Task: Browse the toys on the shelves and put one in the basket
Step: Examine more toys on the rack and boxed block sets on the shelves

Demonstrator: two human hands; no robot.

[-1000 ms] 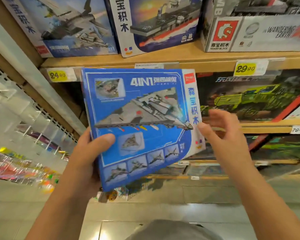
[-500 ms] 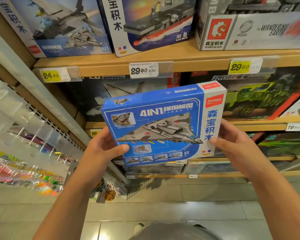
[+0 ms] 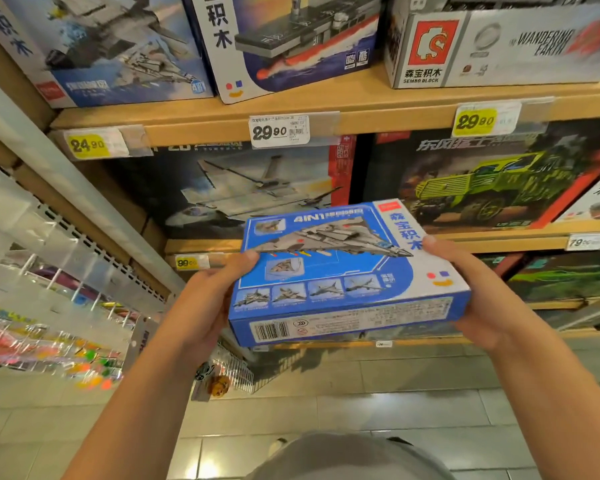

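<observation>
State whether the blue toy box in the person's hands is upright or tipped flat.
Tipped nearly flat: the blue box shows its picture face upward and its barcode edge toward the camera, held between left hand and right hand.

Both arms bare from wrist to frame edge, no sleeves showing. Left hand (image 3: 201, 306) & right hand (image 3: 482, 292): no rings, watch or gloves visible. Short nails on the thumbs. Below & between the hands, near bottom edge, a rounded patch of plain grey fabric (image 3: 347, 459), prob. the person's top; no print or logo.
</observation>
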